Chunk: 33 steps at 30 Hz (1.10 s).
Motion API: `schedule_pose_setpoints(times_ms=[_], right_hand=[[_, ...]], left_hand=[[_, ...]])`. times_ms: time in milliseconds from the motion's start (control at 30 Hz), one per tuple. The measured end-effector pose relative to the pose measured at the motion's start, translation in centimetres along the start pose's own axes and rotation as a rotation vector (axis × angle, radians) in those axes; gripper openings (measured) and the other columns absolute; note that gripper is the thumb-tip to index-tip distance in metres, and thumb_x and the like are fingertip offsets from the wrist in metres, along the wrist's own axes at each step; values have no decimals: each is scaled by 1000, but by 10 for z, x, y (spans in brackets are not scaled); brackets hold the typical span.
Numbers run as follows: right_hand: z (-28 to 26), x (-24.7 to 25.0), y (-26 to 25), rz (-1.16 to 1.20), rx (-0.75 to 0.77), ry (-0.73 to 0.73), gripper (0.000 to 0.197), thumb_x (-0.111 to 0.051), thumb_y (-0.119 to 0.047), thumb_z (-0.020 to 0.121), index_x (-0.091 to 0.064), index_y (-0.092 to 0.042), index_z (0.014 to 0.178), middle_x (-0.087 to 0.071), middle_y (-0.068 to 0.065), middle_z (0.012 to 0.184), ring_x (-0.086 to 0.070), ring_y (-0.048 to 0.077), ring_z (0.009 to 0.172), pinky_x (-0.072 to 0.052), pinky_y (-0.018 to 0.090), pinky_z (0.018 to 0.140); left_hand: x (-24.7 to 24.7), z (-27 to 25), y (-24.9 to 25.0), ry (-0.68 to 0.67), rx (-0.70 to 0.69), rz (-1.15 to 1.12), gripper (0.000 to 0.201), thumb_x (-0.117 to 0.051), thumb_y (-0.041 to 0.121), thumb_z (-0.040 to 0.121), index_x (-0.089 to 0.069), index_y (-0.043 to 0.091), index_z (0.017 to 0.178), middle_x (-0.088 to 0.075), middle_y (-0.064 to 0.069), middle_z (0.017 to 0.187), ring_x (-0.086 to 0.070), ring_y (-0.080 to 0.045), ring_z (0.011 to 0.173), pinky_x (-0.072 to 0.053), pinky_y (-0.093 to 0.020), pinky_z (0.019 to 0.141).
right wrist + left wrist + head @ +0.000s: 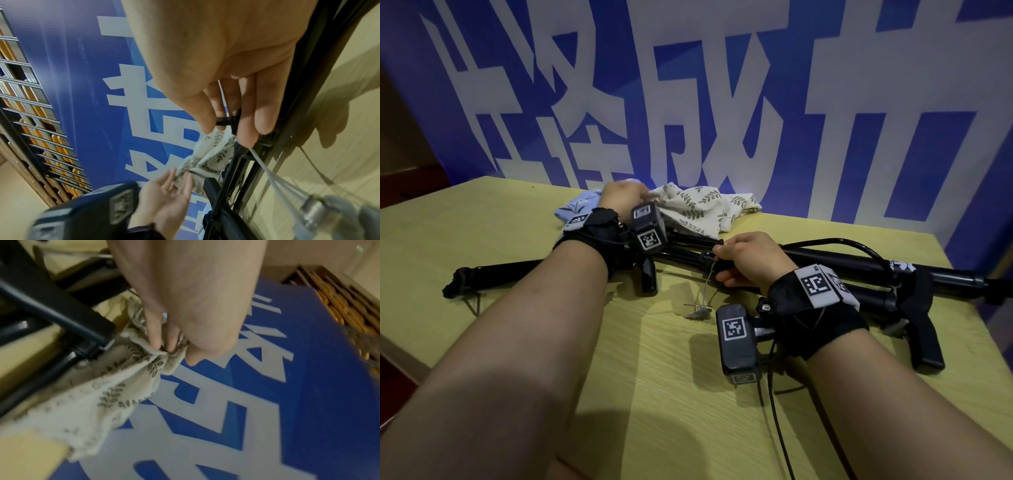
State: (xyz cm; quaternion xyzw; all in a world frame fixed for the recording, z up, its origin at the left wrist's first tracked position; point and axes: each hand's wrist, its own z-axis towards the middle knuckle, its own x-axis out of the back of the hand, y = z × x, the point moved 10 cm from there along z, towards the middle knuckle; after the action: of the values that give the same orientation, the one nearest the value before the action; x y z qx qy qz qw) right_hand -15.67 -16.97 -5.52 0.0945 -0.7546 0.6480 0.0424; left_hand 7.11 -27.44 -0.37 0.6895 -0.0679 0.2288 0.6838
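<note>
Black tubes with a hose and handles [859, 260] lie across the yellow-green table [654, 394]. A cream cloth with a leaf print [705, 205] is bunched at the table's far edge, partly over the tubes. My left hand [625, 197] pinches a fold of this cloth [107, 394] with its fingertips [154, 344], beside a black tube [51, 305]. My right hand [743, 260] holds the tubes in the middle; its fingertips [244, 139] pinch a small black lever [223, 122]. A grey cable [273, 175] with a metal fitting [314, 211] hangs from there onto the table.
A blue banner with large white characters [722, 102] stands right behind the table's far edge. A light-blue cloth [571, 205] lies left of my left hand. A thin black cable [777, 428] trails from my right wrist over the near table.
</note>
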Motion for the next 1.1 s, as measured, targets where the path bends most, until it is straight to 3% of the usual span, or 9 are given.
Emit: schedule_pose_setpoints(times_ms=[67,233,467,567,767,900,967,1033,1100], right_hand=[[-2,-1,0,34,-18,-11,9,-61,-14,92,-58,-11,84,-64,12,88,-64,19,62,-56,28,63],[-7,-2,-2,42,-24,-18,11,-62,-11,91,-58,-10,81,-64,14,84,-66,24,68,-56,32,69],[-11,-6,-5,-51,-13,-40,5,-62,-9,90,-61,-9,85,-66,14,82,-67,31,72,-56,35,69],[-13,-9,-6,-104,-14,-65,6,-64,-11,88,-66,-7,92,-68,12,87,-68,31,77,-56,39,79],[-24,-23,1,-287,-14,-130,32,-63,-7,86,-61,2,117,-61,9,88,-58,15,64,-53,25,60],[-42,8,-31,-265,105,61,50,-65,-36,87,-56,-5,126,-64,8,107,-67,21,75,-49,24,54],[-56,24,-59,-129,216,181,77,-58,-60,83,-43,-10,140,-54,3,130,-68,23,86,-51,26,59],[-66,11,-74,32,224,70,96,-52,-80,70,-41,-18,141,-54,4,134,-71,23,85,-59,37,66],[-77,-3,-83,154,183,-43,85,-58,-78,69,-55,-19,130,-65,9,119,-72,27,87,-59,47,75]], left_hand=[[8,-4,9,7,-7,-348,31,-64,20,84,-63,1,108,-66,-9,92,-65,-24,88,-50,-44,97],[29,-17,42,9,-96,-662,14,-53,3,93,-59,14,99,-67,-2,86,-69,-6,63,-57,-21,64],[42,-42,63,29,-190,-673,21,-54,-4,91,-51,10,107,-60,-4,93,-67,-7,68,-54,-20,60],[38,-53,68,-36,-211,-619,15,-55,1,92,-62,7,104,-67,-8,98,-70,-11,78,-55,-21,71],[39,-85,74,-90,-150,-618,9,-62,5,86,-66,3,93,-71,-16,85,-62,-32,97,-45,-49,102],[41,-114,89,-124,-181,-627,17,-60,21,90,-67,11,77,-60,0,68,-56,-14,65,-48,-33,77],[39,-131,103,-180,-250,-540,10,-66,24,83,-67,14,83,-60,1,71,-55,-15,69,-43,-32,75],[31,-147,113,-253,-300,-413,13,-70,12,74,-69,18,85,-66,-2,82,-60,-19,80,-46,-33,81],[18,-162,120,-355,-310,-427,23,-64,-4,76,-65,16,85,-69,1,75,-65,-16,73,-50,-30,77]])
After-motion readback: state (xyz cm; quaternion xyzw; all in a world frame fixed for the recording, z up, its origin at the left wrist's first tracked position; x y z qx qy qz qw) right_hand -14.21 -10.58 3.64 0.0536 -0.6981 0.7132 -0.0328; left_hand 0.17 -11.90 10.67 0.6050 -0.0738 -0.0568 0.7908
